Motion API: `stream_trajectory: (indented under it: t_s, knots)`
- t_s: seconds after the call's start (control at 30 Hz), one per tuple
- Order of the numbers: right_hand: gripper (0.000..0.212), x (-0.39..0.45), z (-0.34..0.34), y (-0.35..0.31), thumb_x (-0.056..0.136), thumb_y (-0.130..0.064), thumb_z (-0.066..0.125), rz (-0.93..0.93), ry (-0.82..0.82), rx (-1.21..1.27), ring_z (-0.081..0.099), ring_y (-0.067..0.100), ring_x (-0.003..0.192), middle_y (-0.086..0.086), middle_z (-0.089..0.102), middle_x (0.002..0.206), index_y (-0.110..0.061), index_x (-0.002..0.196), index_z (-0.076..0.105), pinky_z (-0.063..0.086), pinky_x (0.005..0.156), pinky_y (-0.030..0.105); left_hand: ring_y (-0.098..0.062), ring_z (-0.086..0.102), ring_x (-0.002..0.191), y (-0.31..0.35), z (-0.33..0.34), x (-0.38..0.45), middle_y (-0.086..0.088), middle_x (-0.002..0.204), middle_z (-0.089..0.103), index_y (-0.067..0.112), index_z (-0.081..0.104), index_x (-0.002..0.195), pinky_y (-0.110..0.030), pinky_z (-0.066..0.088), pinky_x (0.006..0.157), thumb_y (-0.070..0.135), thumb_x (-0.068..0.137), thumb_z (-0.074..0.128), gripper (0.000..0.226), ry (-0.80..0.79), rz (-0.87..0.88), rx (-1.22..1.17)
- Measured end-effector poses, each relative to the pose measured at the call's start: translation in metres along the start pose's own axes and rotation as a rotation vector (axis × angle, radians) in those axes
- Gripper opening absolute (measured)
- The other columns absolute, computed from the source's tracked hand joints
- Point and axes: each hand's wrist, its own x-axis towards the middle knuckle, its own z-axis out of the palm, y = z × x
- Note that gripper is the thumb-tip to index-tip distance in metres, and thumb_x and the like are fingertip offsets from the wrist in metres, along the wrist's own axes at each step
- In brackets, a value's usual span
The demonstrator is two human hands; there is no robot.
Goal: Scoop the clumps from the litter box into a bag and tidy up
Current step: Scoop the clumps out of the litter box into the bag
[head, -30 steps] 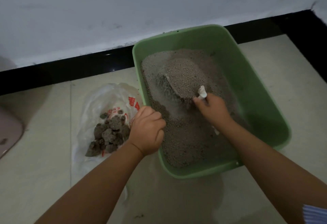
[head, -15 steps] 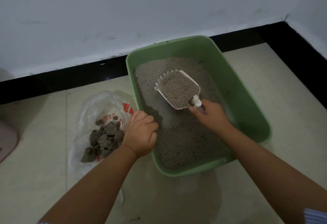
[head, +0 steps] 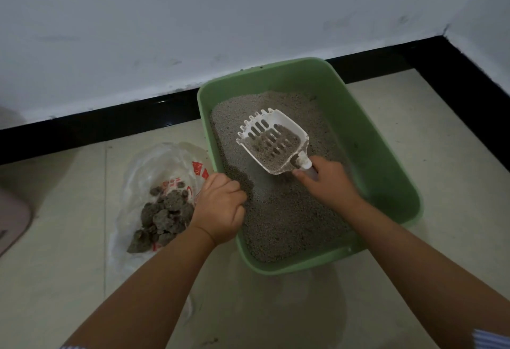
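On tile: 1 litter box (head: 386,155), 1 bag (head: 154,172); right hand (head: 328,183) grips 1 scoop (head: 273,144), left hand (head: 220,210) seemingly clutches rim.

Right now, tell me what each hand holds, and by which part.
The right hand grips the white slotted scoop by its handle. The left hand grips the near-left rim of the green litter box.

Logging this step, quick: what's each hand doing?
Left hand: grips green plastic litter box rim.
Right hand: holds white slotted plastic scoop.
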Motion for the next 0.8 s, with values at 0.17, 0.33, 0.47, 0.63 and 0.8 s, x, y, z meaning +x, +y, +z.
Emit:
stream_trajectory:
  t_s: [0.17, 0.33, 0.47, 0.63, 0.8]
  knots:
    - [0.02, -0.001, -0.003, 0.004, 0.09, -0.029, 0.056, 0.047, -0.067, 0.045, 0.043, 0.009, 0.061, -0.003, 0.048, 0.067, -0.009, 0.089, 0.059, 0.028, 0.05, 0.021, -0.018, 0.024, 0.064, 0.003, -0.003, 0.002, -0.009, 0.052, 0.042, 0.005, 0.048, 0.048, -0.031, 0.023, 0.068, 0.018, 0.07, 0.035, 0.029, -0.04, -0.014, 0.0]
    - [0.017, 0.003, -0.02, 0.02, 0.094, -0.025, 0.049, 0.224, -0.106, 0.154, 0.046, 0.016, 0.063, -0.002, 0.047, 0.063, -0.013, 0.083, 0.055, 0.031, 0.053, 0.022, -0.02, 0.034, 0.062, 0.003, -0.007, 0.003, -0.006, 0.05, 0.042, 0.008, 0.049, 0.046, -0.029, 0.024, 0.068, 0.02, 0.068, 0.035, 0.029, -0.121, 0.014, 0.042]
    - [0.031, 0.012, -0.045, 0.029, 0.098, -0.027, 0.041, 0.344, -0.038, 0.091, 0.054, 0.026, 0.077, 0.013, 0.058, 0.083, -0.004, 0.109, 0.059, 0.033, 0.059, 0.025, -0.016, 0.041, 0.05, -0.004, -0.014, 0.018, 0.002, 0.046, 0.04, 0.015, 0.056, 0.044, -0.029, 0.032, 0.066, 0.027, 0.067, 0.031, 0.036, -0.308, 0.171, 0.133]
    - [0.041, 0.04, -0.062, 0.025, 0.099, -0.021, 0.035, 0.357, -0.121, -0.147, 0.044, 0.022, 0.077, 0.016, 0.046, 0.091, -0.007, 0.137, 0.04, 0.032, 0.06, 0.025, -0.014, 0.035, 0.074, -0.016, -0.021, 0.044, 0.004, 0.068, 0.039, 0.012, 0.062, 0.07, -0.035, 0.034, 0.073, 0.034, 0.069, 0.011, 0.056, -0.416, 0.101, 0.156]
    - [0.042, 0.07, -0.072, 0.021, 0.096, -0.039, 0.038, 0.365, -0.06, -0.572, 0.054, 0.025, 0.073, 0.01, 0.054, 0.073, -0.004, 0.091, 0.06, 0.049, 0.073, 0.034, -0.012, 0.038, 0.088, -0.012, -0.016, 0.055, 0.007, 0.086, 0.053, 0.021, 0.063, 0.093, -0.027, 0.025, 0.088, 0.027, 0.067, 0.016, 0.054, -0.664, 0.025, 0.275]
